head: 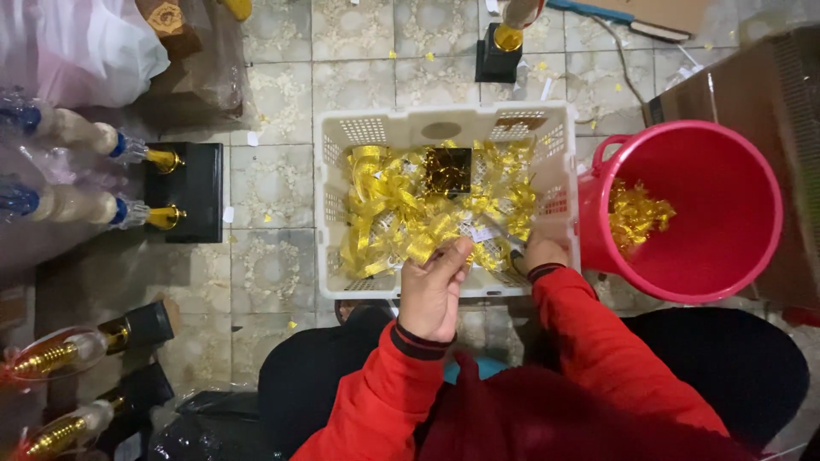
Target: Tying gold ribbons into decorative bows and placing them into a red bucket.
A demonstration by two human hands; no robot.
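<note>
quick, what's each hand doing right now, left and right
Left hand: closed, pinching a gold ribbon piece over the white basket.
Right hand: in the basket among ribbons; grip cannot be told.

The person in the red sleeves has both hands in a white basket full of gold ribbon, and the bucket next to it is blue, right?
Not quite. The bucket is red, not blue, as the head view shows. The rest is right: the left hand and right hand are both at the white basket, which is full of gold ribbon. The bucket stands beside the basket and holds some gold scraps too.
</note>
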